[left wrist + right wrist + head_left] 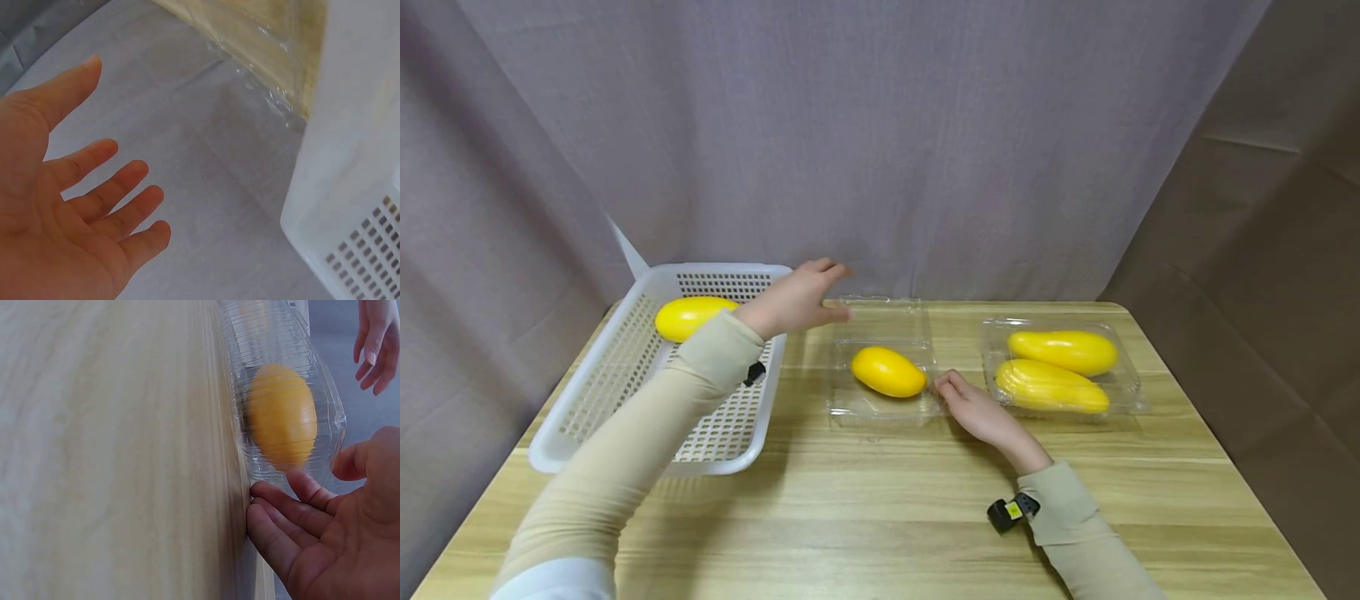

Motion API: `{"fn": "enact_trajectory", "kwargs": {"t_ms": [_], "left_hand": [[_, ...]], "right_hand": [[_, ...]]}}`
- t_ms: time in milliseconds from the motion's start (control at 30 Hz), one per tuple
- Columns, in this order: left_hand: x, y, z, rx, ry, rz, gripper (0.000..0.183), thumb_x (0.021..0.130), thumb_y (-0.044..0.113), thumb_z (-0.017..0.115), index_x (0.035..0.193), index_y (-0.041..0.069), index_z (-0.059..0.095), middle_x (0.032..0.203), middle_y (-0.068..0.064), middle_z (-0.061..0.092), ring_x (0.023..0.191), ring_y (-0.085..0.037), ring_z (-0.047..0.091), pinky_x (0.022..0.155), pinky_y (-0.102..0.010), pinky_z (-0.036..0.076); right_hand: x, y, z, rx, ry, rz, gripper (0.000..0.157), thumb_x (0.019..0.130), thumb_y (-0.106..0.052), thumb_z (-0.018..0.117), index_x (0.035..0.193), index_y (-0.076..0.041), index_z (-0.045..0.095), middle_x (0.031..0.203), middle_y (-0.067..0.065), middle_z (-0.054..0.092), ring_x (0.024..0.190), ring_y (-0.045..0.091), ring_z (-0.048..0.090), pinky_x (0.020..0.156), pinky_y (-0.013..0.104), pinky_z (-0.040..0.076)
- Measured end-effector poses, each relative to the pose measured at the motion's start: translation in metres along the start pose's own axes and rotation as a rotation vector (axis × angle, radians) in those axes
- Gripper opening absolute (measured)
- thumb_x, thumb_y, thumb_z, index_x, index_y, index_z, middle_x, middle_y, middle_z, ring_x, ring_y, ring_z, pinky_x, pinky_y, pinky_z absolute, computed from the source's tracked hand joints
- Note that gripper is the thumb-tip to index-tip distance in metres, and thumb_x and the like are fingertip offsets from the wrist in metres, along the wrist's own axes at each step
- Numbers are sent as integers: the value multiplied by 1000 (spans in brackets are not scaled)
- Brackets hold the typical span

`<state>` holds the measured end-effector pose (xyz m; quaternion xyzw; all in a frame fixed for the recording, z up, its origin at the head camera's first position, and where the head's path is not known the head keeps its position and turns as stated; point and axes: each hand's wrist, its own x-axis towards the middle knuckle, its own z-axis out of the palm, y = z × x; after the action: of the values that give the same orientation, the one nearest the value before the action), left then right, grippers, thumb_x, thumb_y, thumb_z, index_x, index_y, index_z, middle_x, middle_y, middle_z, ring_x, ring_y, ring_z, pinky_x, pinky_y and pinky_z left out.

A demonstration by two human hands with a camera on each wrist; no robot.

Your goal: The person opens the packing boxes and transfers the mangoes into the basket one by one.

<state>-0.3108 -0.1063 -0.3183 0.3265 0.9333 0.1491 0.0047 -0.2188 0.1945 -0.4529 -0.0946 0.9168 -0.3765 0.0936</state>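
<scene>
My left hand [797, 298] is raised beside the basket's far right corner, fingers spread and holding nothing; its palm and separated fingers show in the left wrist view. In the middle of the table, a clear plastic clamshell box [844, 403] has its lid [883, 317] tipped back. Inside it lies a smooth yellow oval fruit [889, 372]. At the box's right side is my right hand [973, 410], which pinches the wall near the rim, with thumb [351, 461] at the top edge and fingers [290, 509] lower along the outside.
A white perforated basket [765, 417] stands on the left, holding another yellow fruit [688, 318] partly hidden by my left arm. Right of my right hand, a second clear box [1123, 367] contains two longer yellow fruits [1063, 352]. A curtain [925, 150] hangs behind the wooden table [865, 500].
</scene>
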Motion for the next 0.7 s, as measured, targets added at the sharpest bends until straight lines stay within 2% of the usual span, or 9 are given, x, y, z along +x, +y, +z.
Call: {"fn": "enact_trajectory", "kwargs": {"t_ms": [267,500,700], "left_hand": [[6,13,12,10,-43,53,65,93,34,74,144,2,50,141,-19,51,130,-36,48,110,-46,40],[9,20,22,24,-82,66,66,93,37,73,145,4,50,143,-18,50,130,-35,49,108,-46,42],[12,26,33,20,-130,81,62,93,34,74,144,7,52,141,-16,52,127,-33,52,106,-44,45]], "right_hand": [[-1,0,1,-5,4,-2,39,110,-33,31,125,-7,55,130,15,62,120,31,58,102,54,45],[1,-1,1,-9,2,-7,38,110,-33,31,124,-8,55,127,14,63,118,31,58,100,54,46],[1,-1,1,-17,4,-4,37,110,-33,31,124,-8,55,130,15,62,122,34,57,102,55,45]]}}
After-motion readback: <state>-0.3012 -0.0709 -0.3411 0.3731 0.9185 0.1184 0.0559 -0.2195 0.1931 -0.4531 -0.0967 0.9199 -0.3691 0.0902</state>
